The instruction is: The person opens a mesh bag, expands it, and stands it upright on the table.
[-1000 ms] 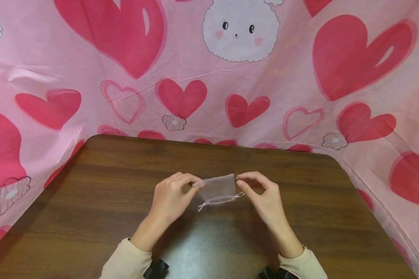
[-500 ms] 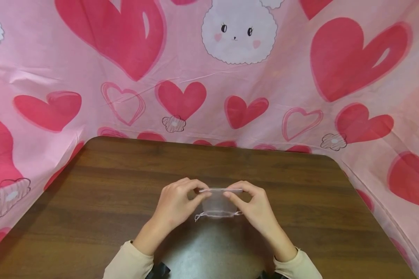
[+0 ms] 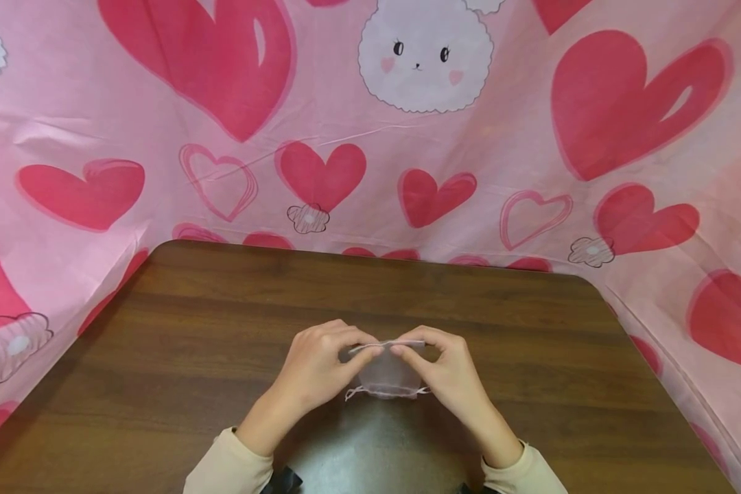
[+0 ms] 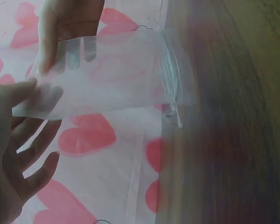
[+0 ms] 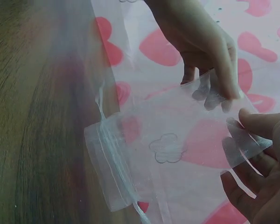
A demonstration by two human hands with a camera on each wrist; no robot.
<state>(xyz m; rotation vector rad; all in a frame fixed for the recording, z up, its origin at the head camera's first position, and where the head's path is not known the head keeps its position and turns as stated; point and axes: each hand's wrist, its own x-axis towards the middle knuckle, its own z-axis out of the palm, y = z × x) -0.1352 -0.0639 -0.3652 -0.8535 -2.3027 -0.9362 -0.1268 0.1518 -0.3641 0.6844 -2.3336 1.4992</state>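
Light, level pinches suited the sheer bag

We saw a small sheer bag (image 3: 389,376) held above the counter (image 3: 222,309), its drawstring (image 5: 115,158) end towards the person and its opposite edge pinched by both hands. The left hand (image 3: 321,367) and the right hand (image 3: 453,363) met near the middle of that edge, their fingertips almost together. Each thumb lay on the near face, with other fingers behind, some visible through the thin material. So the fingers were narrow at the pinch, each set holding the bag's edge, while the left hand's remaining fingers fanned out loosely.

We judged the step in hand to be handling that edge, and reckoned it needed a delicate touch. Fabric this fine would probably crease or slip under uneven pressure, so we favoured matching pinches at equal height, with the thumbs doing the feeling. Since the edge looked slightly wavy, a gentle outward tension would likely have flattened it. We also thought it wise to leave the string loops at either side free of the fingers, as a snag could have gathered the bag. Beyond the counter hung a pink cloth (image 3: 500,137) printed with hearts.
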